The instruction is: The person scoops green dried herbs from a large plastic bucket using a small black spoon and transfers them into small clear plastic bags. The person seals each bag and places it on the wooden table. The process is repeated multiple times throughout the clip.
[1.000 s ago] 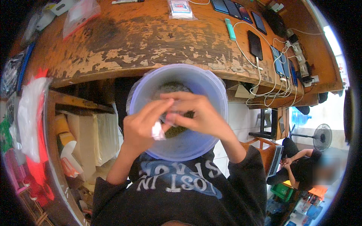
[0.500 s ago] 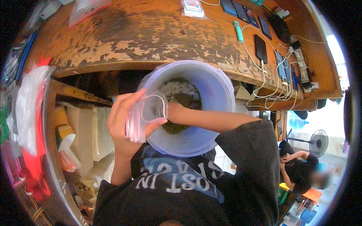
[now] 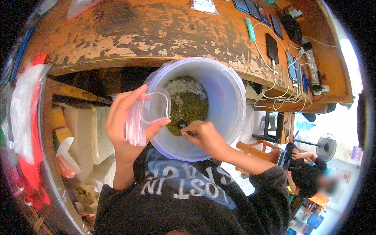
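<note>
A translucent white plastic bucket (image 3: 225, 105) sits on my lap against the worn wooden table edge, with green-brown dried leaf matter (image 3: 188, 105) at its bottom. My left hand (image 3: 125, 125) holds a small clear zip bag (image 3: 150, 113) open at the bucket's left rim. My right hand (image 3: 205, 137) reaches inside the bucket and grips a small dark spoon (image 3: 184, 126), its tip in the leaf matter.
The scuffed wooden table (image 3: 156, 31) carries several phones (image 3: 272, 47) on white charging cables at the right. Red and clear plastic bags (image 3: 27, 117) hang at the left, above cardboard boxes (image 3: 78, 133). Another person (image 3: 309, 176) sits at lower right near a fan (image 3: 327, 147).
My hands parted from the middle of the bucket. The left lifted the clear bag to the rim and opened it; the right went down into the bucket with the spoon.
</note>
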Demonstrator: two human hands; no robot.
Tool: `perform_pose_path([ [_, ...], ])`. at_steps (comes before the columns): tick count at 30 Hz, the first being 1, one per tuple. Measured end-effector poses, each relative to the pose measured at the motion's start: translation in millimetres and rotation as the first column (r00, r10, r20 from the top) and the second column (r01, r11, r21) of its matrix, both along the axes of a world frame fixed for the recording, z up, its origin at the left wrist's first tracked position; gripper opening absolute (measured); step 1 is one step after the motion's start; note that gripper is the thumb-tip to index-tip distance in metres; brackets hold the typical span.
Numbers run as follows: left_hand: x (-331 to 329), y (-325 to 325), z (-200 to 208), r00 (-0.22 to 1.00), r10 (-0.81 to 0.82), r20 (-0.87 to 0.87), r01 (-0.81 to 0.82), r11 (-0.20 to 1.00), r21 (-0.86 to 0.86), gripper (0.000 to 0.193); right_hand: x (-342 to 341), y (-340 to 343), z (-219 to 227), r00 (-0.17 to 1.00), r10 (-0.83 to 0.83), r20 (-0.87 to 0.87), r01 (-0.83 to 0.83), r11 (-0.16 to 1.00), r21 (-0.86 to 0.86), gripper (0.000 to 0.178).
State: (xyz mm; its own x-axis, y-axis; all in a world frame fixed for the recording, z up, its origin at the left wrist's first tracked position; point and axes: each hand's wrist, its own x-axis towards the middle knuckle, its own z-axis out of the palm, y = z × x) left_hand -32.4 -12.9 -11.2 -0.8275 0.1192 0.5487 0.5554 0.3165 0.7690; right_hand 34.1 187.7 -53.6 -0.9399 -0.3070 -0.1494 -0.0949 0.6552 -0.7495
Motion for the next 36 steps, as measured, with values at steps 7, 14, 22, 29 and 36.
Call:
perform_pose_path([
  [7, 2.8, -4.3, -1.1, 1.000, 0.027, 0.015, -0.027, 1.000, -0.010, 0.062, -7.0, 13.8, -7.1, 0.881, -0.374, 0.289, 0.448, 0.856, -0.259, 0.024],
  [14, 4.7, -2.1, -1.1, 0.999, 0.041, 0.012, -0.041, 0.999, 0.013, 0.063, -6.1, 25.0, -14.7, 0.872, -0.393, 0.292, 0.479, 0.808, -0.343, 0.027],
  [22, 6.0, 1.9, 0.1, 1.000, 0.025, -0.009, -0.025, 1.000, -0.007, 0.063, -5.0, 30.3, -16.3, 0.853, -0.483, 0.200, 0.521, 0.755, -0.397, 0.024],
  [29, 8.1, 4.1, 1.5, 1.000, 0.018, 0.011, -0.018, 1.000, -0.017, 0.063, -3.0, 34.3, -13.4, 0.848, -0.490, 0.201, 0.529, 0.758, -0.381, 0.025],
  [36, 9.8, 9.4, 4.0, 1.000, 0.010, 0.026, -0.010, 1.000, 0.000, 0.065, -2.4, 32.9, -11.1, 0.828, -0.536, 0.165, 0.555, 0.737, -0.387, 0.025],
])
